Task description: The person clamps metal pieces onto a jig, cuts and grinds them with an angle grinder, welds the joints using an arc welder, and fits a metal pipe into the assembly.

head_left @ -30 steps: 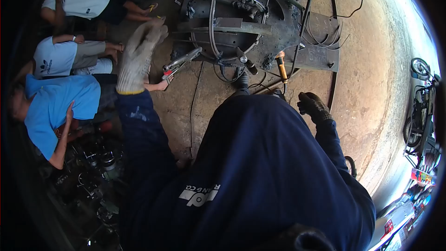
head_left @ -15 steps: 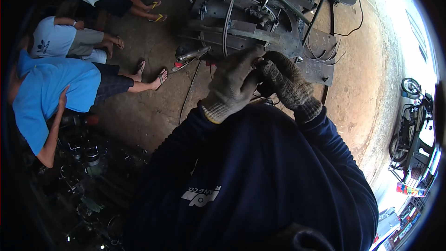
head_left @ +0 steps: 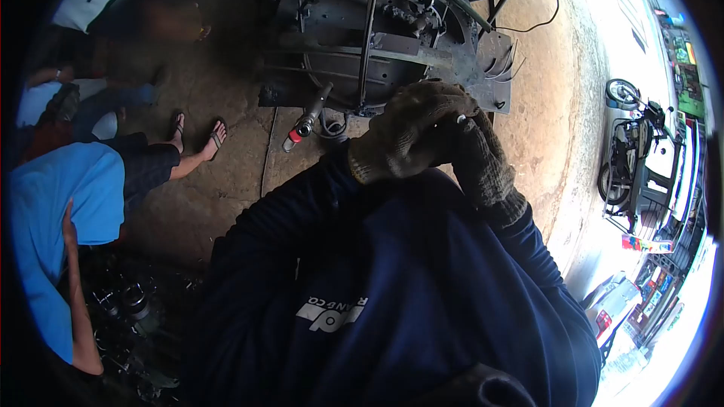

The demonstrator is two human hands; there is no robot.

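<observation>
My left hand (head_left: 403,136), in a worn knitted work glove, is drawn in front of my chest with its fingers curled towards the right. Close against it is my right hand (head_left: 486,169), also gloved, its fingers bent inward. Both hands are closed and meet at the fingertips. A tiny pale spot (head_left: 461,118) shows between them; what it belongs to is too small and covered to name. Beyond the hands stands a dark metal workbench (head_left: 445,64) carrying bars and a curved metal frame (head_left: 369,45). A metal tool with a red band (head_left: 305,124) lies left of my hands.
At the left, a person in a blue shirt (head_left: 68,188) stands near, with other people behind. Dark metal parts (head_left: 136,301) lie at lower left. A cable (head_left: 270,151) runs along the concrete floor (head_left: 234,196). Outside at right stands a motorcycle (head_left: 622,151).
My hands have come closer together, and the left glove has turned so its fingers cover more. The view has shifted, with the people now further left and the motorcycle nearer the middle.
</observation>
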